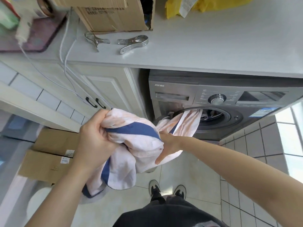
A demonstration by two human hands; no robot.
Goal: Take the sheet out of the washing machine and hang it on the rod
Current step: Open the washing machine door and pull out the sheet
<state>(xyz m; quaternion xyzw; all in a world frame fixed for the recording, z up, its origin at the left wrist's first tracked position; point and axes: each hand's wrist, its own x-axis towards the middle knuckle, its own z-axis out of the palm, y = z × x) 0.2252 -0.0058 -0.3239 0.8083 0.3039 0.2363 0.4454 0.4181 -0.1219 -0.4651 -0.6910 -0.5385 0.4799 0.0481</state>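
Note:
A pale pink sheet (131,145) with a dark blue stripe is bunched between my hands, and a twisted length of it still runs into the open drum of the grey washing machine (218,99). My left hand (95,138) is clenched on the bunch at its left side. My right hand (167,145) holds the sheet from underneath, its fingers partly hidden by the cloth. The lower part of the sheet hangs down toward the tiled floor. No rod is in view.
The washing machine stands under a white countertop (213,46) that carries two metal clips (132,43), a cardboard box (114,13) and a yellow bag (205,4). White cables hang over the cabinet doors (101,86). Cardboard boxes (49,158) lie on the floor at the left. My feet (167,190) stand on the tiles.

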